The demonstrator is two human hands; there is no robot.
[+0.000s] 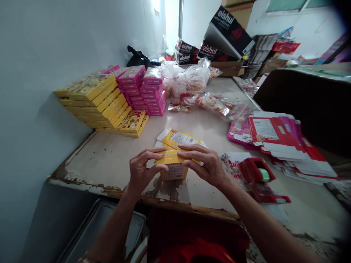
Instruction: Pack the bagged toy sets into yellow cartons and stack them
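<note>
Near the table's front edge, a small yellow carton (172, 172) stands upright with its narrow yellow end facing up. My left hand (142, 166) grips its left end, fingers on top and thumb on the near side. On the right end, my right hand (207, 162) holds the carton the same way, fingers over the top and thumb below. Just behind it lies a flat yellow carton (179, 138) with printed text and a barcode. A red tape dispenser (253, 171) with a green core sits to the right of my right hand.
Stacked yellow boxes (94, 98) and pink boxes (152, 91) stand against the left wall. Clear plastic bags (189, 78) and wrapped packets (211, 104) lie farther back, before black cartons (230, 31). Flattened red and pink cartons (274, 131) are piled at the right.
</note>
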